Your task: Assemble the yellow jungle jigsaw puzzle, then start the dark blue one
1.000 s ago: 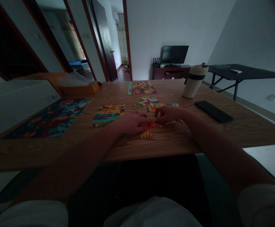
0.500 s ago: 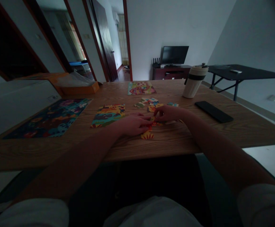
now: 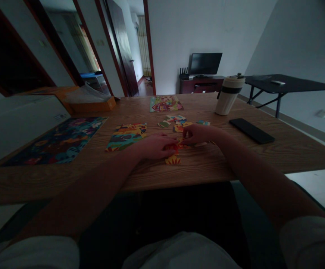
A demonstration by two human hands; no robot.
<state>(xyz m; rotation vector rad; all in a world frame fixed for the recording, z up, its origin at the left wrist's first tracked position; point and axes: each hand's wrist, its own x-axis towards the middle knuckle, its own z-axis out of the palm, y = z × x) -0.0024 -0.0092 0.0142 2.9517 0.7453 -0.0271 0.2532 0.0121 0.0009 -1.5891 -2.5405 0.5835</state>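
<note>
Wooden table (image 3: 207, 166) under dim light; orange cardboard box (image 3: 92, 106) at far left, clear plastic (image 3: 85, 95) heaped in it. Jigsaw sheet (image 3: 125, 137) left of the hands. Red-orange jigsaw pieces (image 3: 176, 147) between both hands, slightly closer to left hand (image 3: 153, 146), cluster's long axis unclear; sunburst piece (image 3: 172, 161) toward the near edge. Right hand (image 3: 198, 134) and left both half-curled, fingers at the pieces; actual grip impossible to tell.

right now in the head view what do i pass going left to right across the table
dark blue puzzle → colourful puzzle → left hand → right hand → black phone
</note>
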